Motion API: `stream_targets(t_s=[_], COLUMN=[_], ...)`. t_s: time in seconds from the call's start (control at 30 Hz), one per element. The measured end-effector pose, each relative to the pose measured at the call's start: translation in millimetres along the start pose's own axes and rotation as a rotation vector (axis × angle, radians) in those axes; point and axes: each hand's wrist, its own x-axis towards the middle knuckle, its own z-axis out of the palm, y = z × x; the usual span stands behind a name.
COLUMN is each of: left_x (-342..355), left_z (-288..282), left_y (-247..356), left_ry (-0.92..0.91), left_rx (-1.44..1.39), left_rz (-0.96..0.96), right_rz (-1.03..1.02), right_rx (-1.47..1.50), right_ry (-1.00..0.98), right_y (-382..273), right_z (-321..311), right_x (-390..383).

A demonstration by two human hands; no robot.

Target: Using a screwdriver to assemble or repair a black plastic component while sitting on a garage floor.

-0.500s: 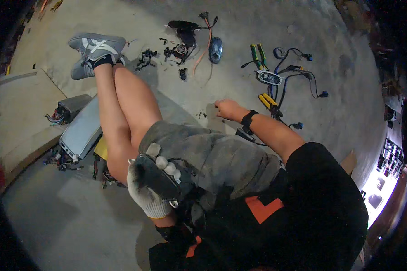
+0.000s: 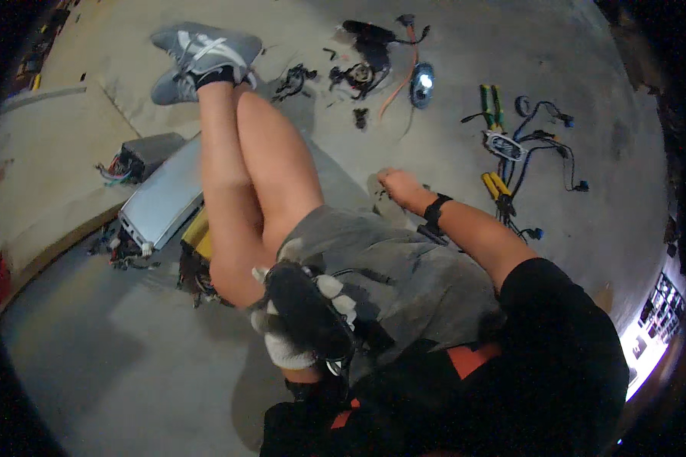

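Concrete floor (image 2: 114,365) surrounds a seated person. Left hand (image 2: 301,324), in a white knit glove with dark palm coating, rests on the grey shorts at the thigh, fingers curled loosely; whether it grips anything cannot be told. Right hand (image 2: 396,185), bare with a black wristband, presses the floor at 1 o'clock, fingers together. Yellow-handled pliers (image 2: 494,185) lie at 2 o'clock beside black wiring harness (image 2: 545,148). Keep the bracing hand planted before reaching.
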Motion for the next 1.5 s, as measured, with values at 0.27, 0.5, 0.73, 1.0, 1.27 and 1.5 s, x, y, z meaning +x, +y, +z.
stream_targets(t_s=[0.27,0.5,0.73,1.0,1.27,1.5], left_x=[26,17,-10,-117,17,27], left_z=[-18,-22,20,66,-26,-35], left_y=[19,16,-6,-6,-88,-82], left_ry=[-0.129,-0.071,0.187,0.043,-0.141,-0.172], left_rx=[-0.321,-0.007,-0.132,-0.003,0.221,0.068], left_rz=[-0.13,0.109,0.04,-0.132,0.166,0.102], right_rz=[0.032,0.107,0.151,0.222,-0.129,-0.306], right_rx=[-0.295,-0.07,0.059,0.275,0.216,0.093], right_ry=[-0.222,0.012,0.271,0.4,0.318,0.273], right_y=[-2,-13,-49,-141,-235,-250], right_z=[5,-42,-215,-325,-289,-257], right_x=[7,-11,-51,-164,-216,-219])
